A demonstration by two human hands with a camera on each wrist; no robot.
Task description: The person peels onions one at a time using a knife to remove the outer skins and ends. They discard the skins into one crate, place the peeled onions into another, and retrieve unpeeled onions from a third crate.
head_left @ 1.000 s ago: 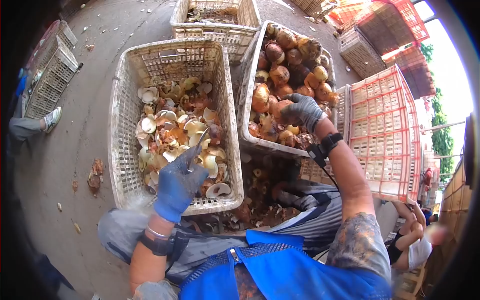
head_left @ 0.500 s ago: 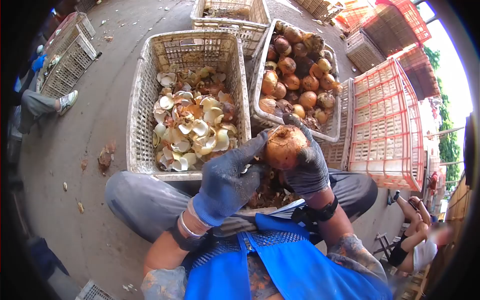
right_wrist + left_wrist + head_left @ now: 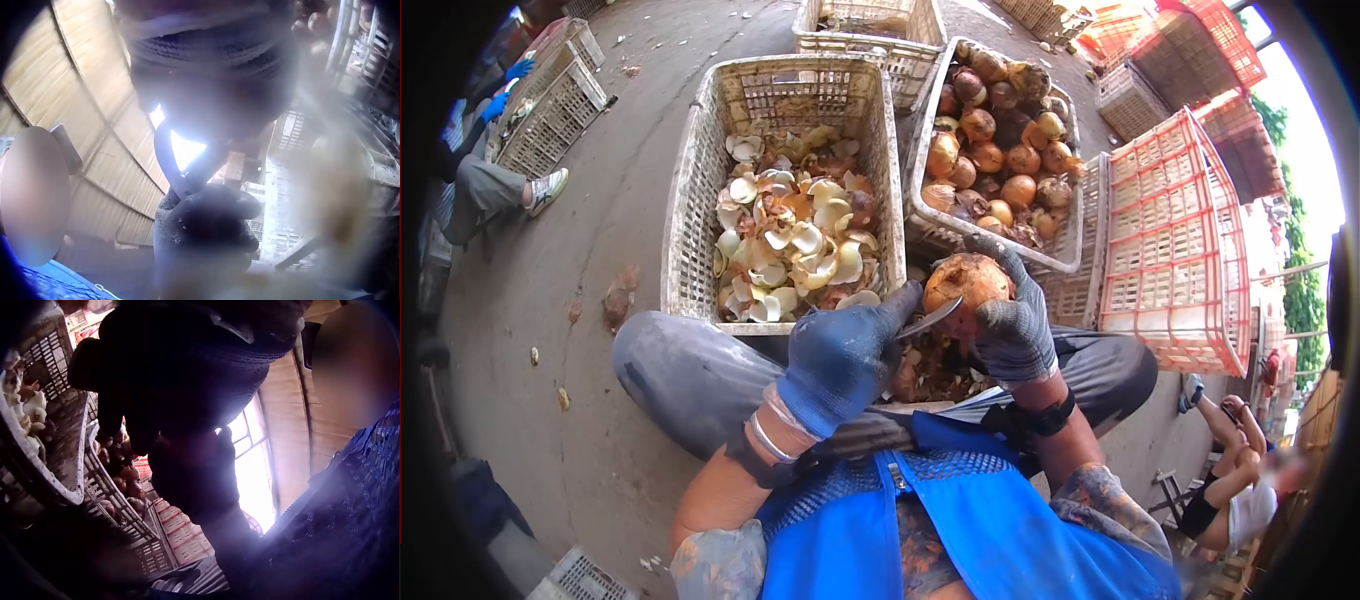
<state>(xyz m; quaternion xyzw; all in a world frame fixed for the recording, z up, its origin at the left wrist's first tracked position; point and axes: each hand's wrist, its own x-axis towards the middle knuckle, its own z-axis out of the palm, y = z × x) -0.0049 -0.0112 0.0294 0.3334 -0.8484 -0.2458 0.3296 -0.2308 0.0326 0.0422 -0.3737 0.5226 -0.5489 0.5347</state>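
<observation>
In the head view my gloved left hand (image 3: pixel 840 365) grips a small knife (image 3: pixel 930 318) with a curved blade. The blade lies against the lower left side of a brown-skinned onion (image 3: pixel 972 280). My gloved right hand (image 3: pixel 1022 325) holds that onion from the right, thumb in front and fingers behind. Both hands are in front of my body, above my lap. In the right wrist view, my left hand (image 3: pixel 206 219) and the knife blade (image 3: pixel 165 150) appear close below my right hand (image 3: pixel 212 69). The left wrist view is dark, with its hand in silhouette.
Ahead on the left stands a white crate (image 3: pixel 897 190) of peels (image 3: pixel 800 235). Right of it, another crate (image 3: pixel 915 185) holds many onions (image 3: pixel 1020 160). A red-netted crate (image 3: pixel 1170 240) stands farther right. Other people sit at both sides.
My right hand has brought an onion from the crate to above my lap. My left hand has moved from over the peels to the onion, and the blade now touches its skin.
</observation>
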